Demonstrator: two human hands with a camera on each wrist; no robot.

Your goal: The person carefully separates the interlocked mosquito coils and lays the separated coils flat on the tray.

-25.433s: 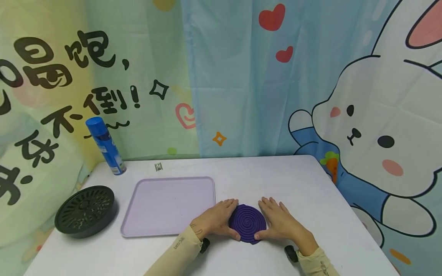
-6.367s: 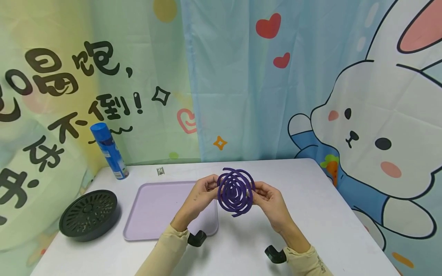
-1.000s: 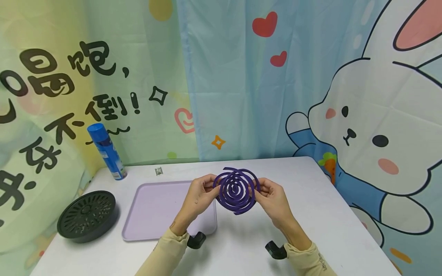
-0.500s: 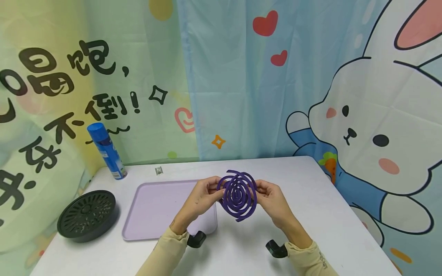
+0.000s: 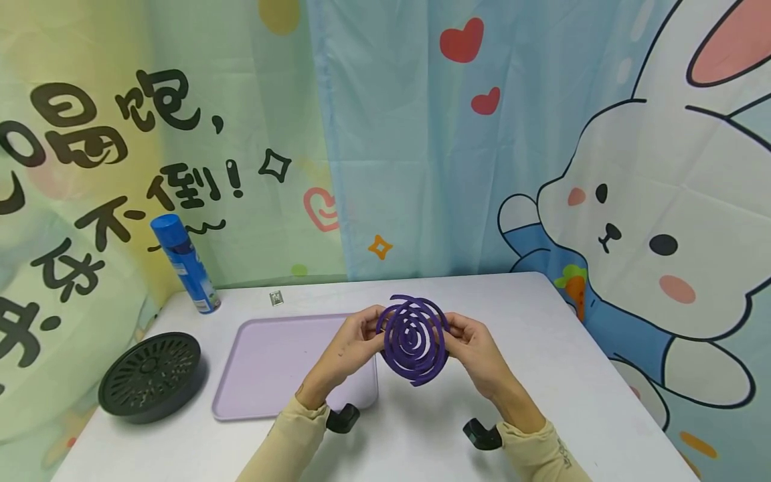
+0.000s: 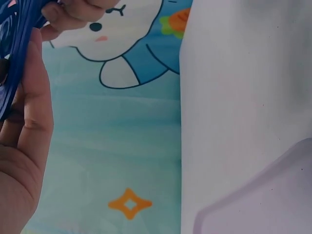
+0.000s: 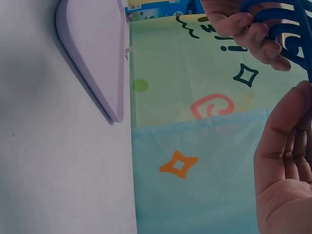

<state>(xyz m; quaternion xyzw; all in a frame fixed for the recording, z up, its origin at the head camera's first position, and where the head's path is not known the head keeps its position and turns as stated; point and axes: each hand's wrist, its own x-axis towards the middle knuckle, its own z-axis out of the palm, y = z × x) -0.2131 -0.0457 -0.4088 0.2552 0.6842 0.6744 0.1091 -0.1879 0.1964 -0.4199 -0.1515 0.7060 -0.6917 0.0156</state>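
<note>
A dark purple mosquito coil [image 5: 414, 358] is held up above the table, facing the head camera. Its spiral rings stand apart in places, and loose ends stick out at top and bottom. My left hand [image 5: 354, 340] pinches its left edge between thumb and fingers. On the opposite edge, my right hand [image 5: 478, 345] does the same. The left wrist view catches only part of the coil [image 6: 22, 44] beside the left hand [image 6: 31, 112]. In the right wrist view the coil [image 7: 273, 13] looks blue, with the right hand [image 7: 280, 156] below it. Some fingertips are hidden behind the rings.
A lilac tray [image 5: 265, 368] lies left of centre on the white table [image 5: 421, 442]. Left of it sits a black round slotted holder [image 5: 149, 378]. A blue spray can [image 5: 185, 263] stands at the back left; a small metal piece [image 5: 276, 298] lies behind the tray.
Long before, the coil lay flat on the table between both hands; now it is lifted and its rings are spread. Over the last second, it dips and tilts slightly while both hands keep pinching it.
</note>
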